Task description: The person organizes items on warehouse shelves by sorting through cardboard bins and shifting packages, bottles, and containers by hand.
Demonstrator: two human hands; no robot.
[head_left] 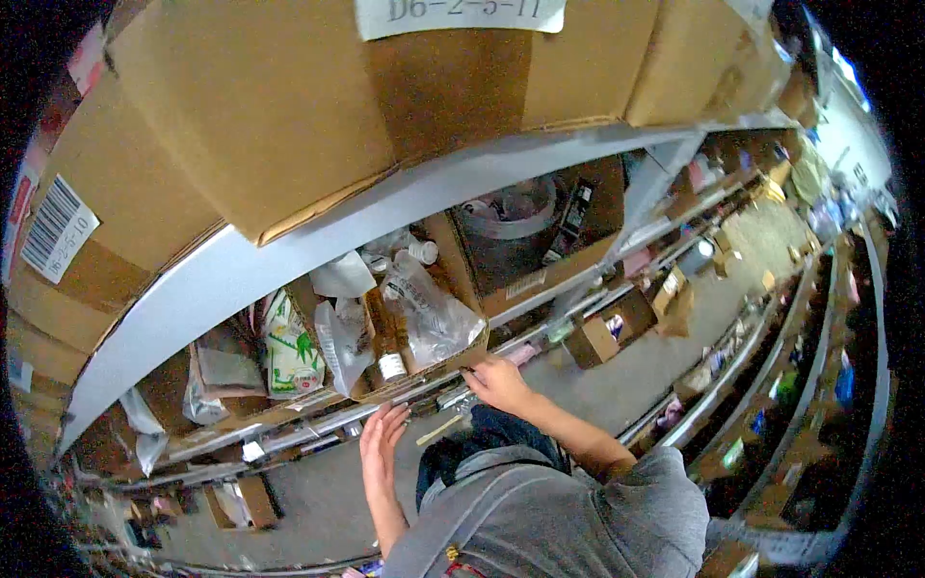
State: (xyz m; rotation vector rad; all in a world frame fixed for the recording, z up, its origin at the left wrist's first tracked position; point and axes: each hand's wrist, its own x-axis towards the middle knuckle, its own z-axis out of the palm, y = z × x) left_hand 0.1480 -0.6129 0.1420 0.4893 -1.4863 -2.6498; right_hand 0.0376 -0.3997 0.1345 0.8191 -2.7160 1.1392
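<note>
In the head view, my right hand (501, 385) has its fingers curled at the lower front edge of an open cardboard box (438, 371) and appears to grip it. My left hand (383, 445) is raised in front of the shelf edge, fingers stretched out, holding nothing. Inside the box lie clear plastic bags (424, 308), a bottle with amber contents and a white cap (391, 366), and a white-capped bottle (422, 251). Left of it, a white and green packet (292, 352) stands in the neighbouring compartment.
Large cardboard boxes (260, 106) with labels sit on the shelf above, close to my head. A box to the right holds a grey tub (511, 231). Open cartons (609, 332) stand on the aisle floor (578, 395). More shelving rows (819, 385) run along the right.
</note>
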